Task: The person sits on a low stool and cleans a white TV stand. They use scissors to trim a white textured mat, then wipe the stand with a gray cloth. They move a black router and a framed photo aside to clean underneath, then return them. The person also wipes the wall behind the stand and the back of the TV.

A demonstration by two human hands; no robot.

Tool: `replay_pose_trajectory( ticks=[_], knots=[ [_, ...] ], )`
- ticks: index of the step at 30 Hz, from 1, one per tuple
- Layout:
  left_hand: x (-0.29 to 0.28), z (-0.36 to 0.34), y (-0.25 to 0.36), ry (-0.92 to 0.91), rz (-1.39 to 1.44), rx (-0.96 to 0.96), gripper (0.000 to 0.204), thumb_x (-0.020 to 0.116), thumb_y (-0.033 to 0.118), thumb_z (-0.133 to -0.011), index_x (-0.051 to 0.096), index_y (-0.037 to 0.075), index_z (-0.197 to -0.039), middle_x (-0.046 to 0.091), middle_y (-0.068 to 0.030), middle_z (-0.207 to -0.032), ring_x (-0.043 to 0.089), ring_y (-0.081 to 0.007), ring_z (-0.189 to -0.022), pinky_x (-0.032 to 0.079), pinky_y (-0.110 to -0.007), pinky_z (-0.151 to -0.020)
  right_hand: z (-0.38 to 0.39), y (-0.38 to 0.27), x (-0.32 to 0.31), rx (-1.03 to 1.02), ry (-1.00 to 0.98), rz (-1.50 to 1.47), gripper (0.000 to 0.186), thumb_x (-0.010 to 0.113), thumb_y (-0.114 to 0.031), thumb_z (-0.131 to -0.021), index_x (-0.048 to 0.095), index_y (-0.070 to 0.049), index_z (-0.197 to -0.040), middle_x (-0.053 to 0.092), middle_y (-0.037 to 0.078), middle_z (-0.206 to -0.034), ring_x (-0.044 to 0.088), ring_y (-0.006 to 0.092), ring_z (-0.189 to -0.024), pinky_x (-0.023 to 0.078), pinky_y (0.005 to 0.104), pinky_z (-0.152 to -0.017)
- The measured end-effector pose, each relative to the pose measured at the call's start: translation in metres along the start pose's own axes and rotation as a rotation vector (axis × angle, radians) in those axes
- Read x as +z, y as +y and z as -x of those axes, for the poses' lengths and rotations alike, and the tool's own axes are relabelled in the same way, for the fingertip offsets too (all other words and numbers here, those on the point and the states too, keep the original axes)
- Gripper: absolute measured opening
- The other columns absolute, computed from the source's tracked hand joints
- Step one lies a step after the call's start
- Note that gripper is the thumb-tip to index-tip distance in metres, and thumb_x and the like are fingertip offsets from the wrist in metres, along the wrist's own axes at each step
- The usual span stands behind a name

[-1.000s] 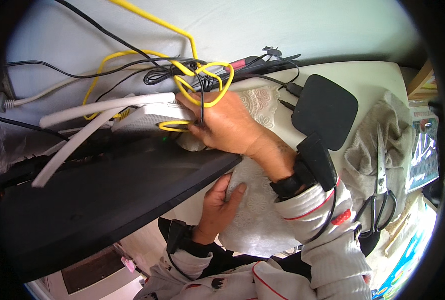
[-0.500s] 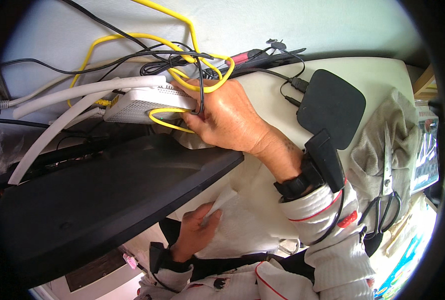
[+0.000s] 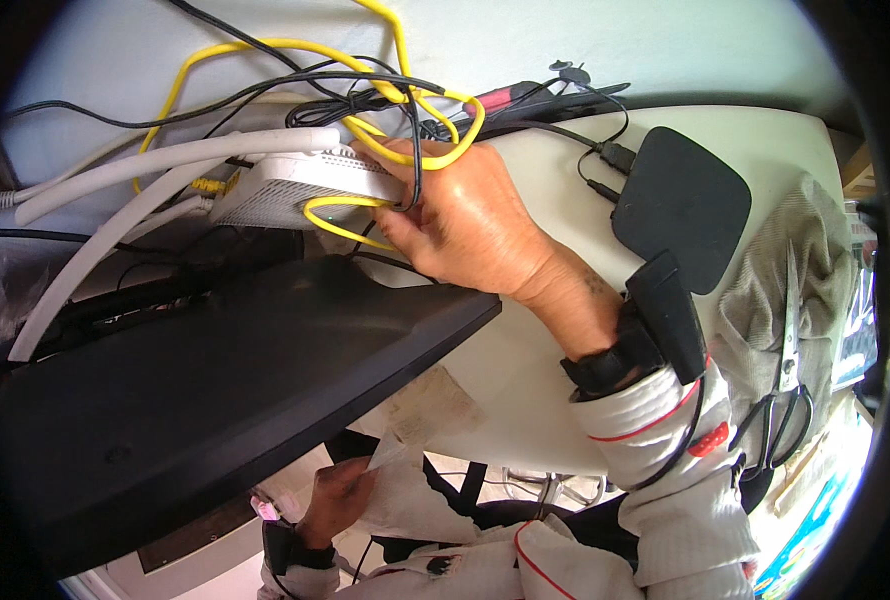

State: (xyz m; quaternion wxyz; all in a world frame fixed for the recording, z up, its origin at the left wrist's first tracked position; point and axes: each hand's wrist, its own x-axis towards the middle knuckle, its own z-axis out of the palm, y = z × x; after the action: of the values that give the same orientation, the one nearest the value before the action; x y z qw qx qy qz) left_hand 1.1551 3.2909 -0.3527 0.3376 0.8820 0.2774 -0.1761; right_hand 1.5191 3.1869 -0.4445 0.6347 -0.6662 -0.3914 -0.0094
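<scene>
My right hand (image 3: 475,225) grips the near end of a white vented router (image 3: 290,185) with pale antennas (image 3: 115,155). Yellow cables (image 3: 462,150) and black cords loop over and around that hand; its fingertips are partly hidden. My left hand (image 3: 335,495), lower down by the edge of a large black panel (image 3: 185,375), pinches a pale, thin sheet (image 3: 410,500) that hangs below the white table (image 3: 525,375). Beside my right hand lies a flat black box (image 3: 681,205) with plugs in its side.
Tangled black cords (image 3: 345,108) and a red-and-black tool (image 3: 500,95) lie along the wall (image 3: 685,40). At the right, scissors (image 3: 788,355) rest on a crumpled grey cloth (image 3: 755,260). A pink object (image 3: 265,508) shows at the lower left.
My left hand has moved down and left with the sheet, uncovering the white tabletop and a brownish patch on it. My right hand and the router have shifted slightly up in view.
</scene>
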Motion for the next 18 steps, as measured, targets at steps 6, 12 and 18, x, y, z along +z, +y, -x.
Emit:
replay_pose_trajectory(
  ticks=[6, 12, 18],
  knots=[
    [-0.02, 0.01, -0.008, -0.109, -0.295, 0.088, 0.027, 0.063, -0.004, -0.085, 0.069, 0.005, -0.109, 0.063, -0.0147, -0.075, 0.065, -0.0314, -0.064, 0.052, -0.037, -0.057, 0.001, 0.001, -0.001, -0.012, -0.005, 0.034, 0.061, 0.074, -0.004, -0.076, 0.059, -0.007, -0.135, 0.065, 0.008, -0.071, 0.065, 0.0215, -0.057, 0.053, 0.0323, -0.059],
    [-0.016, 0.016, -0.02, -0.106, -0.479, 0.16, 0.017, 0.064, 0.003, -0.086, 0.068, 0.007, -0.102, 0.055, -0.0113, -0.069, 0.06, -0.0314, -0.058, 0.048, -0.04, -0.052, 0.001, 0.005, 0.001, -0.019, -0.004, 0.031, 0.061, 0.074, -0.002, -0.076, 0.059, -0.007, -0.135, 0.068, 0.012, -0.082, 0.067, 0.0226, -0.061, 0.055, 0.0329, -0.062],
    [-0.001, 0.0, -0.006, 0.053, -0.664, 0.22, 0.031, 0.071, 0.022, -0.087, 0.067, 0.001, -0.11, 0.063, -0.0123, -0.084, 0.065, -0.0332, -0.076, 0.053, -0.043, -0.064, 0.002, 0.006, 0.001, 0.031, -0.034, 0.002, 0.056, 0.075, 0.0, -0.077, 0.061, -0.006, -0.131, 0.068, 0.014, -0.088, 0.067, 0.02, -0.062, 0.057, 0.0305, -0.062]
  ],
)
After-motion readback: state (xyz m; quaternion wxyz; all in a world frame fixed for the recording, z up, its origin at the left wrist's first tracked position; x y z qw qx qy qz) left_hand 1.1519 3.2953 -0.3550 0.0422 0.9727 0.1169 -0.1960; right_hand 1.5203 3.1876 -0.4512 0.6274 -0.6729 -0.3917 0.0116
